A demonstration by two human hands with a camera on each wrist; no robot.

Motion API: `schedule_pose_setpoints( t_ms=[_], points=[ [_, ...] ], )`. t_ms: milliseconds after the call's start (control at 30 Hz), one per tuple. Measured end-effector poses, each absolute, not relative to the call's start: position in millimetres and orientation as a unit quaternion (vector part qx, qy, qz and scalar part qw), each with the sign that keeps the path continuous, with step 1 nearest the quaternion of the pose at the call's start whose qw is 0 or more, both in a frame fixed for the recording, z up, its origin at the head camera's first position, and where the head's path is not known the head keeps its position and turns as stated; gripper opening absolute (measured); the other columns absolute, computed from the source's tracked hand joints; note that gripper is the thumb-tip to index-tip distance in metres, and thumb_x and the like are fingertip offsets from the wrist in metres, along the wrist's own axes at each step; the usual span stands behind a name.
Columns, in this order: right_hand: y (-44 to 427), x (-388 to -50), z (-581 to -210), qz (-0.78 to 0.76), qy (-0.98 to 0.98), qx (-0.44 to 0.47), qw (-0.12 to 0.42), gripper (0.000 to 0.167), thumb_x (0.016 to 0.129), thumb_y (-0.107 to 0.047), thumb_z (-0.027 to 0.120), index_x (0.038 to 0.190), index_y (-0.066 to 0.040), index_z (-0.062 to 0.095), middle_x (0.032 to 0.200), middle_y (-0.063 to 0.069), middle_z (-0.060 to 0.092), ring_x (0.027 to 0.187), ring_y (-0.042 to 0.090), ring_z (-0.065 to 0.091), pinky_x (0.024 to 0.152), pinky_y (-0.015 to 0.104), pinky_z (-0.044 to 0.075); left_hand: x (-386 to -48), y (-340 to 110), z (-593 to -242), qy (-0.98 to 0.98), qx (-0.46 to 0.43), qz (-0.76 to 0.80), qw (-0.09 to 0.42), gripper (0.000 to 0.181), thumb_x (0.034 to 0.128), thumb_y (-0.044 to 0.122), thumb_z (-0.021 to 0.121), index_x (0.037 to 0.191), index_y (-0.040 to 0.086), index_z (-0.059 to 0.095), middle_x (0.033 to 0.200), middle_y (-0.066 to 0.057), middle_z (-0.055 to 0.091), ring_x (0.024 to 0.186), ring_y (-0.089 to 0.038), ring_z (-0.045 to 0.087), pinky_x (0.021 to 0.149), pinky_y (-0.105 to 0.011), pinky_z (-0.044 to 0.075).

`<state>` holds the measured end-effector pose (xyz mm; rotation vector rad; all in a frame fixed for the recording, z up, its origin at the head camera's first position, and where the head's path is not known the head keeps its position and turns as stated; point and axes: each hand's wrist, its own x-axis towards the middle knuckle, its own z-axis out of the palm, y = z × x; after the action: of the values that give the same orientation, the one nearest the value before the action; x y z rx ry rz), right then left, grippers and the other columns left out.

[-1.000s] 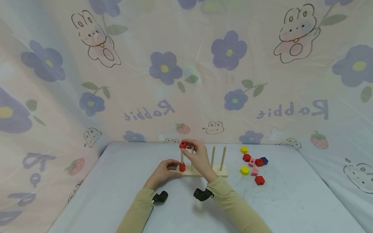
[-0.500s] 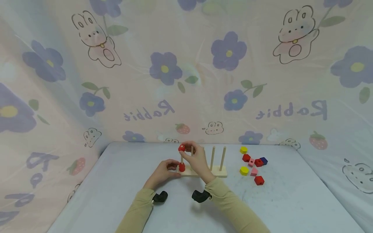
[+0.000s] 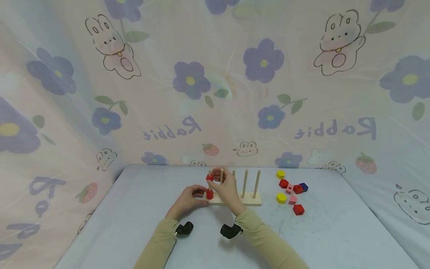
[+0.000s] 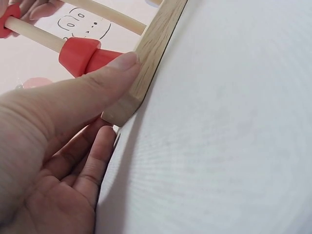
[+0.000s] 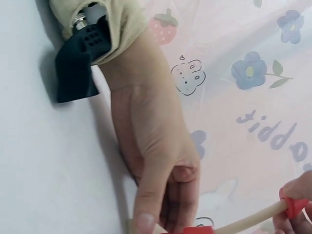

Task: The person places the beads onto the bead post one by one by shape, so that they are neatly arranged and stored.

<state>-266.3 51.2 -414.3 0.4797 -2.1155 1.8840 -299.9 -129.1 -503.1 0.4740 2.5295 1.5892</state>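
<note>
Head view: one wooden base on a white table, bearing five upright pegs. One left hand, thumb at the front and fingers behind, gripping the base's left end. One right hand, thumb and fingers pinching a red bead; the bead is around the leftmost peg, near its top, apart from the red stack at the foot. Loose, well right of the base: two yellow pieces, three red pieces, two pink pieces, one dark blue piece.
</note>
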Motion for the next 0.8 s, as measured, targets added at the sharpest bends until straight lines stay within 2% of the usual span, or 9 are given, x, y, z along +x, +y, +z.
schedule_pose_setpoints(
  t_ms=[100,567,800],
  points=[
    [50.8,-256.4,-410.2,0.649,-0.733,0.158,0.126,0.031,0.08,0.008,0.071,0.107,0.011,0.058,0.104,0.027,0.061,0.097,0.043,0.059,0.089,0.056,0.046,-299.7,-128.3,-503.2,0.838,0.153,0.52,0.06,0.054,0.0717,0.022,0.086,0.118,0.009,0.062,0.114,-0.004,0.062,0.101,-0.021,0.059,0.092,-0.037,0.049],
    [49.8,-257.7,-433.1,0.651,-0.743,0.137,0.079,0.029,0.08,0.013,0.067,0.107,0.012,0.057,0.101,0.029,0.061,0.099,0.044,0.058,0.091,0.057,0.043,-302.1,-131.2,-504.3,0.819,0.173,0.544,0.053,0.053,0.0707,0.018,0.086,0.116,0.005,0.063,0.112,-0.005,0.062,0.098,-0.02,0.06,0.088,-0.034,0.05],
    [52.3,-257.5,-439.3,0.652,-0.744,0.136,0.054,0.029,0.082,0.01,0.066,0.109,0.01,0.057,0.105,0.026,0.061,0.103,0.041,0.057,0.088,0.05,0.048,-301.4,-132.3,-504.6,0.819,0.179,0.542,0.05,0.054,0.0709,0.018,0.086,0.117,0.004,0.062,0.114,-0.007,0.062,0.099,-0.02,0.06,0.087,-0.034,0.05]
  ],
)
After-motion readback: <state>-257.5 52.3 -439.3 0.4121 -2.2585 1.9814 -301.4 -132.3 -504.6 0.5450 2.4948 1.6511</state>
